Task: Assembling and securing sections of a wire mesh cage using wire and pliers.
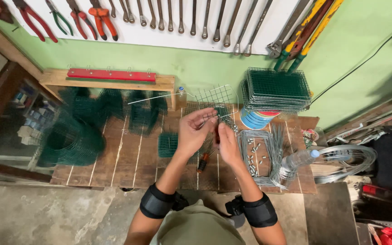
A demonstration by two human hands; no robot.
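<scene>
Your left hand (195, 130) and right hand (227, 144) both pinch the wire mesh panel (214, 97) over the wooden workbench (128, 159); it looks light, springy, with sharp ends, so grip the rim.

We see two bare forearms coming up from the bottom edge, with no sleeves reaching as far as the elbows. Each arm wears a broad black band just below the elbow, smooth and padded-looking, the left one (156, 202) wrapped snugly, the right one (260, 210) the same; small dark fittings sit on their inner sides, possibly buckles or clips, though we cannot make them out. Between the arms we see a muted olive-green garment (197, 225). The left hand (193, 130) and right hand (227, 142) are ungloved, without rings or a watch.
</scene>
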